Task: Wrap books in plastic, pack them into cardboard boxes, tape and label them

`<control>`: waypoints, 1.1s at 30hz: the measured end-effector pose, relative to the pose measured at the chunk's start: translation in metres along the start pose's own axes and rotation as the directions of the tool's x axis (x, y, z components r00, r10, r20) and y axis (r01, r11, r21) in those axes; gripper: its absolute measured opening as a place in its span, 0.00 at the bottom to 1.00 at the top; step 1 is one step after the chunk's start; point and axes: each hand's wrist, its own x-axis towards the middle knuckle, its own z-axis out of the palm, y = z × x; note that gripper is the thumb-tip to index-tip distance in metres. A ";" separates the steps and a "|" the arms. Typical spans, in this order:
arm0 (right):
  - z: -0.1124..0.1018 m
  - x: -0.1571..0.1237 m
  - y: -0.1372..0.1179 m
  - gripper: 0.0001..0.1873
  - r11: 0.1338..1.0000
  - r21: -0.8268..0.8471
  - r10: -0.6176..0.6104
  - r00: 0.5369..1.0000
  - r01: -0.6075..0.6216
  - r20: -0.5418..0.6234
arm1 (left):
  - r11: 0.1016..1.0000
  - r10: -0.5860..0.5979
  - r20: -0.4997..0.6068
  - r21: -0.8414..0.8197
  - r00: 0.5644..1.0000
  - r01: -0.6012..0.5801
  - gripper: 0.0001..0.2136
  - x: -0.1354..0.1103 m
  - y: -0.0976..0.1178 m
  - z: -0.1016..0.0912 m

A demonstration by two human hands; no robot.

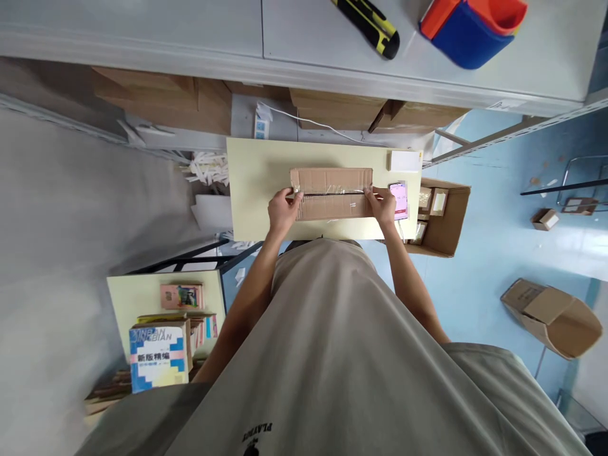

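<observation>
Corrugated cardboard carton [331, 179] on a cream tabletop [261, 190], pinched at both ends.

From where I stand, the left hand [284, 210] has thumb and fingers closed on one end, the right hand [382, 205] likewise on the other — matched, light pressure would best keep the carton level. Between them stretches an oblong of creased brown board, glossy clear tape [335, 189] along its dark seam — and, just beside the right hand, a smooth, pink-screened smartphone [399, 201].

Light: bright, diffuse | Glare: blue floor [494, 240], right | Shadows: soft, grey floor [71, 221] | Edges: stretched, bowed
</observation>
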 end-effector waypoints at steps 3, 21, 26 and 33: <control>0.008 0.010 0.006 0.43 0.956 0.288 0.110 0.981 -0.060 -0.161 | 0.998 0.013 0.030 -0.060 0.999 -0.011 0.04 0.007 0.001 -0.003; 0.051 -0.026 0.022 0.29 0.907 0.419 0.156 0.950 -0.030 -0.270 | 0.976 0.037 -0.027 -0.212 0.999 -0.042 0.09 0.017 -0.048 0.005; 0.057 -0.044 0.029 0.18 0.888 0.428 0.253 0.955 -0.165 -0.157 | 0.990 -0.040 0.053 -0.131 0.998 0.047 0.08 -0.006 -0.079 0.020; 0.062 -0.046 0.048 0.16 0.911 0.304 0.289 0.957 -0.279 0.013 | 0.993 -0.114 0.038 -0.002 0.993 0.114 0.08 -0.014 -0.089 0.033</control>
